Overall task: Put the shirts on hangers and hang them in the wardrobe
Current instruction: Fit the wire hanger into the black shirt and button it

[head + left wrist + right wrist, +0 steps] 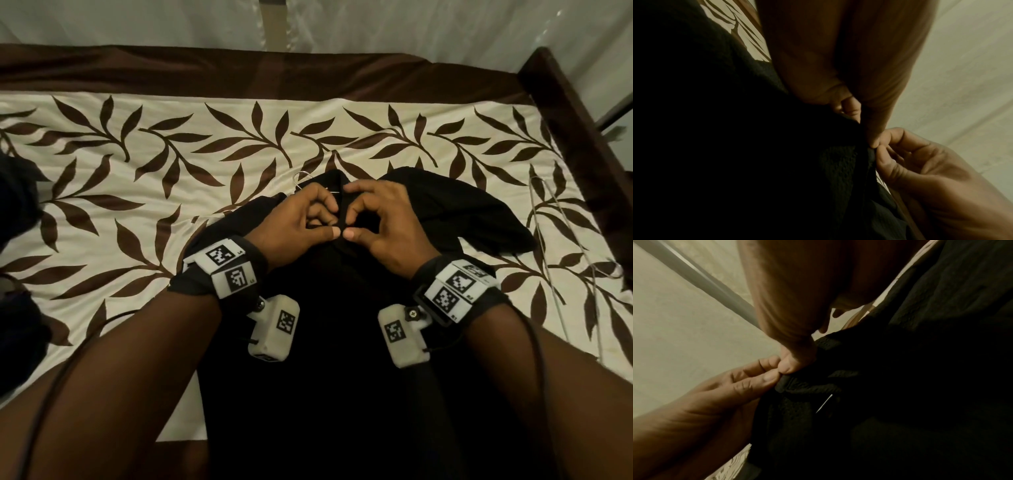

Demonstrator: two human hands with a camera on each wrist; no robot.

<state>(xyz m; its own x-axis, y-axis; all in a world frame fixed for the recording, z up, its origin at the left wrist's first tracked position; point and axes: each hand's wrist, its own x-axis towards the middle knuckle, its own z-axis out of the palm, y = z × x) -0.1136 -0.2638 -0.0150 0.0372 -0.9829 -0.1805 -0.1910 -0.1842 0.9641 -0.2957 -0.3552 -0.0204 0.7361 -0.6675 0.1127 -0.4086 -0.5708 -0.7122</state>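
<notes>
**Both hands pinching the front of a black shirt on the bed**

A black shirt (318, 325) is lying on the leaf-patterned bedspread (137, 164), near the middle of the bed. The left hand (294, 222) and right hand (383, 219) are each pinching the shirt's front edge, thumbs almost touching. A wire hanger hook (301, 178) is protruding at the collar, on the far side. More wire hangers (555, 240) are lying to the right.

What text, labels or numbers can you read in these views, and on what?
None readable.
Left wristband: square black-and-white code markers, with tiny characters too small to read.
Right wristband: the same, unreadable.
Black shirt: no visible print or label.
</notes>
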